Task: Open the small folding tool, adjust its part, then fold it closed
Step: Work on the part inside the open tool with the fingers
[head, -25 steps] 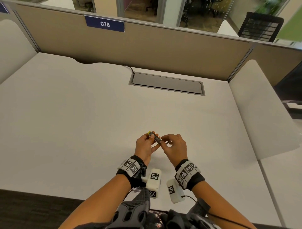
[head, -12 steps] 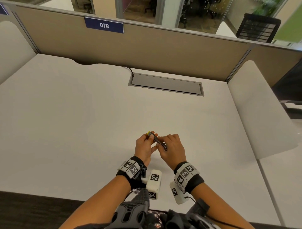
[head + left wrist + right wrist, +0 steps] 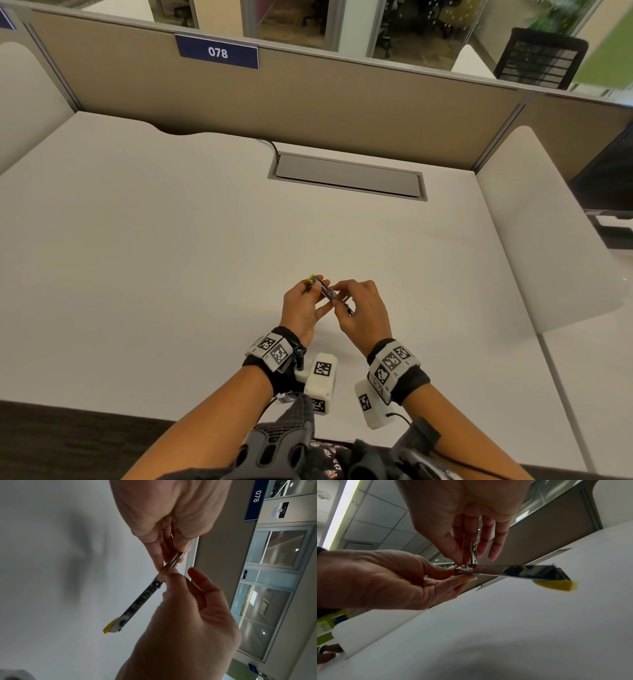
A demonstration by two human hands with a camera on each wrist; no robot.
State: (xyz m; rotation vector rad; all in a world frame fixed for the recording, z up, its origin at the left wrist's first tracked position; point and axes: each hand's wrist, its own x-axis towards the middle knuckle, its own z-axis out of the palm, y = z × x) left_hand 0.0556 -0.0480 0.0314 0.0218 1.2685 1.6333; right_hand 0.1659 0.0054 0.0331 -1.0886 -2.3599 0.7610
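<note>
Head view, lower centre — left hand [image 3: 303,310] and right hand [image 3: 363,313] both pinch the folding tool [image 3: 325,290] above the desk [image 3: 171,257]

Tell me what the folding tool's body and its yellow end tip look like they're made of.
Folding tool body: looks like polished metal, with a mirror-like face that reflects the surroundings in the right wrist view; the other face carries a dark printed pattern and a rivet. Yellow tip: matte and opaque with no reflections, probably plastic or rubber, though I cannot tell which. The left hand and right hand both pinch it.
</note>
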